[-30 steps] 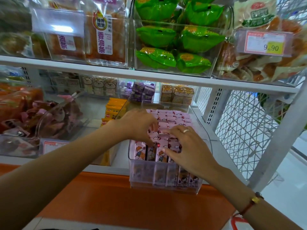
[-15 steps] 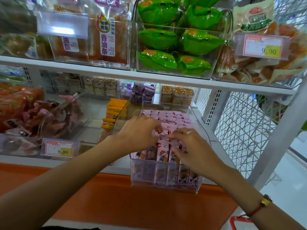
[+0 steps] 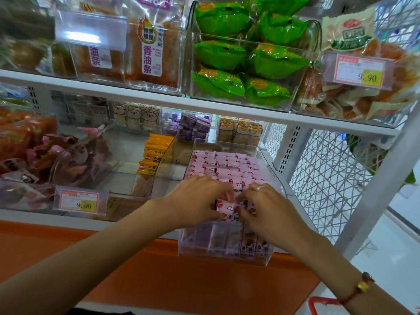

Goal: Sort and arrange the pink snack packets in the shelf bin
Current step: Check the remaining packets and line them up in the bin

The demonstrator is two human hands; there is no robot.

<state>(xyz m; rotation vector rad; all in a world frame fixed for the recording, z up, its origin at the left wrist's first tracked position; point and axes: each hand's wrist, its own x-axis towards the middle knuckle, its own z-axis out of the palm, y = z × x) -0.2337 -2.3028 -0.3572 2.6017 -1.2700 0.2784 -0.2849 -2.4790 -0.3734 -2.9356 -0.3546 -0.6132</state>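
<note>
Pink packets [image 3: 223, 165] filled the clear bin [image 3: 276, 185]; both hands, left [image 3: 193, 201] and right [image 3: 268, 212], had slid to its front edge, together pinching one packet [image 3: 227, 206] upright, so that front row was nearly tidy.

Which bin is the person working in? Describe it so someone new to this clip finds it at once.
Start at the lower white shelf, above the orange ledge. At its right end, beside the white wire mesh panel, sits a clear plastic bin overhanging the front. It alone holds tight rows of pink snack packets, with the left hand and right hand on them.
</note>
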